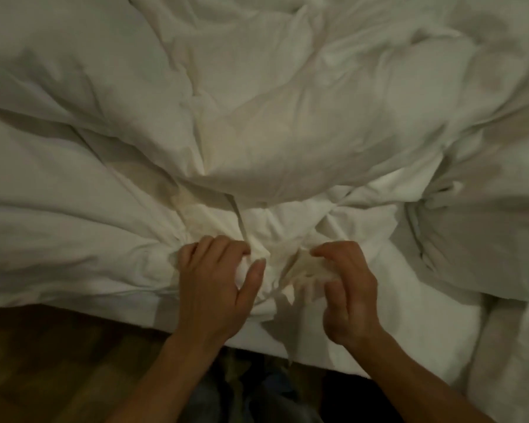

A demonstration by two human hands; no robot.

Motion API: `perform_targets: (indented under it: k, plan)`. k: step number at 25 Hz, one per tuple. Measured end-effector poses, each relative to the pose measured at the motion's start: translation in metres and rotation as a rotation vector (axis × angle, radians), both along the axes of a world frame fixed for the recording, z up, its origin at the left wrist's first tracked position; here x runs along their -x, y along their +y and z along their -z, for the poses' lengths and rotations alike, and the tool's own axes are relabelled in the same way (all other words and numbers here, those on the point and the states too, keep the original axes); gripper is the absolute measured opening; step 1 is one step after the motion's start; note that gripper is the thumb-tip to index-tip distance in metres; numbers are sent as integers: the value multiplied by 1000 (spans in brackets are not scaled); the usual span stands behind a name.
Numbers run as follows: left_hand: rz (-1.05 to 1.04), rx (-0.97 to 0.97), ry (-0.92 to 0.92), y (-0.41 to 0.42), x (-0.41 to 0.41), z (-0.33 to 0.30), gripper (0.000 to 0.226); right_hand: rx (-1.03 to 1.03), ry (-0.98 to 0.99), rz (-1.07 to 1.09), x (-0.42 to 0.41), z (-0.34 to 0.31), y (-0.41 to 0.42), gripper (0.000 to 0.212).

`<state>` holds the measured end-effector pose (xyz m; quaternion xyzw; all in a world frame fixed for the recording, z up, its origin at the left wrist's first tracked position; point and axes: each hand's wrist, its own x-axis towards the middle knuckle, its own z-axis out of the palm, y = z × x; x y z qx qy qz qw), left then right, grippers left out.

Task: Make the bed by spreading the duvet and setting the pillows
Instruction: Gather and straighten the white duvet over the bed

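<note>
A white duvet (257, 117) lies bunched and deeply creased across the whole bed, with folds running toward its near edge. My left hand (214, 288) pinches a fold of the duvet at the near edge, fingers curled into the cloth and thumb spread. My right hand (345, 294) grips a gathered wad of the same fabric just to the right, a short gap between the two hands. No pillow can be told apart from the heaped bedding.
The near edge of the bed (74, 300) runs across the lower frame. A dark wood floor (58, 367) shows below it at the left. More white bedding hangs down at the right (507, 346).
</note>
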<state>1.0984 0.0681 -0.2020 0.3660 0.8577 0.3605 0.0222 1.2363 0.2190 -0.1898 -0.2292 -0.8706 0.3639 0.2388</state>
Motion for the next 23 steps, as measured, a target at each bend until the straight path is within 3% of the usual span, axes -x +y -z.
perform_targets:
  k: [4,7,11,15,18,23]
  plan:
    - [177,-130,-156,78,-65,-21,49,-67,-103,204,-52,-2,67,60]
    - [255,-124,-269,136,-98,-14,55,-94,-142,303,-82,12,112,63]
    - [273,24,-77,192,-112,14,62,-116,-236,291,-94,25,145,74]
    - [100,240,81,230,-102,43,71,-122,-399,414,-98,36,189,88]
    - [70,369,216,247,-97,56,71,-174,-499,385,-92,52,205,91]
    - [31,362,177,254,-86,53,62,-154,-433,421,-94,59,213,80]
